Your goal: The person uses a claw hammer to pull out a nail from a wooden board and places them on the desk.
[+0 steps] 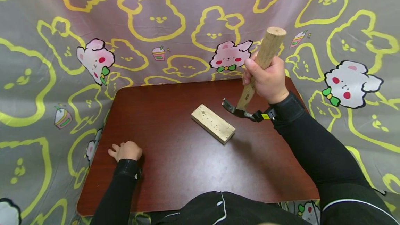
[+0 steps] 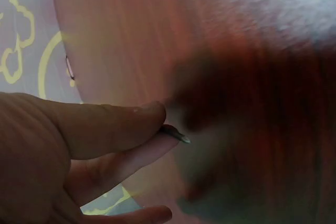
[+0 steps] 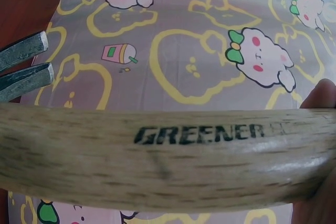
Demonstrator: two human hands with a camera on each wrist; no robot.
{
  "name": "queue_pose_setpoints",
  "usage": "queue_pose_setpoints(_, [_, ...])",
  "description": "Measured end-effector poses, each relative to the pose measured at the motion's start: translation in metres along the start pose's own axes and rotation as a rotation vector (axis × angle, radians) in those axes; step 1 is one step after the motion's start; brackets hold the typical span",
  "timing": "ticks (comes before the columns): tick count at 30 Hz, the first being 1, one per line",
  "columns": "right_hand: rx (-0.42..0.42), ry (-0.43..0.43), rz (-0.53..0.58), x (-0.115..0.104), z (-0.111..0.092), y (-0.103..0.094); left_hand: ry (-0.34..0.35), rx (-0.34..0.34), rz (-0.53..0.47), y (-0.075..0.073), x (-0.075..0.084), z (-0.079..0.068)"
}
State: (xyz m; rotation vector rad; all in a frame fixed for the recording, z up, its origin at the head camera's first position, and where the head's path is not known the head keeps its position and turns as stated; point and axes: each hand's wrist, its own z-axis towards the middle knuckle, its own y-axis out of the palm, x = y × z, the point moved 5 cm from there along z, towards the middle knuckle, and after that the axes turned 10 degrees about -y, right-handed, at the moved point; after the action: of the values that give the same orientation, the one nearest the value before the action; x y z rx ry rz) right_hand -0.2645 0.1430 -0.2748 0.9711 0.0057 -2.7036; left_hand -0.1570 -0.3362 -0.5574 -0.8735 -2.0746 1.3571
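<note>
My right hand [image 1: 267, 79] grips a claw hammer [image 1: 268, 46] by its wooden handle, head downward, above the right side of the table. In the right wrist view, the claw [image 3: 26, 66] shows at the left, and the handle [image 3: 173, 156] crosses the frame with printed letters. A pale wooden block [image 1: 213, 123] with several small dark marks on top lies near the table's middle. Over the table's left side, my left hand [image 1: 126, 151] pinches a small nail [image 2: 176, 134] between thumb and finger. Most of the nail is hidden by the fingers; its shiny tip sticks out.
The dark red-brown table [image 1: 162, 124] has rounded corners. A grey-pink curtain [image 1: 187, 23] with yellow outlines and cartoon animals hangs behind it and along both sides. The person's dark clothing [image 1: 225, 209] is at the front edge.
</note>
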Motion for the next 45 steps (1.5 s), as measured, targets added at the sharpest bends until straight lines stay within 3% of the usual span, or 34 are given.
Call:
queue_pose_setpoints(22, [0.017, 0.001, -0.003, 0.002, -0.004, -0.001, 0.004, 0.069, 0.082, 0.004, 0.008, -0.003])
queue_pose_setpoints(28, [0.007, 0.0, 0.002, 0.002, -0.007, -0.003, -0.002, 0.042, 0.089, 0.005, 0.008, -0.004])
queue_pose_setpoints(38, [0.019, 0.043, -0.029, 0.004, -0.012, -0.005, 0.037, 0.032, 0.014, 0.002, 0.009, -0.007])
queue_pose_setpoints(45, [0.025, 0.062, -0.028, 0.004, -0.013, -0.004, 0.041, -0.031, 0.008, -0.008, 0.014, -0.005])
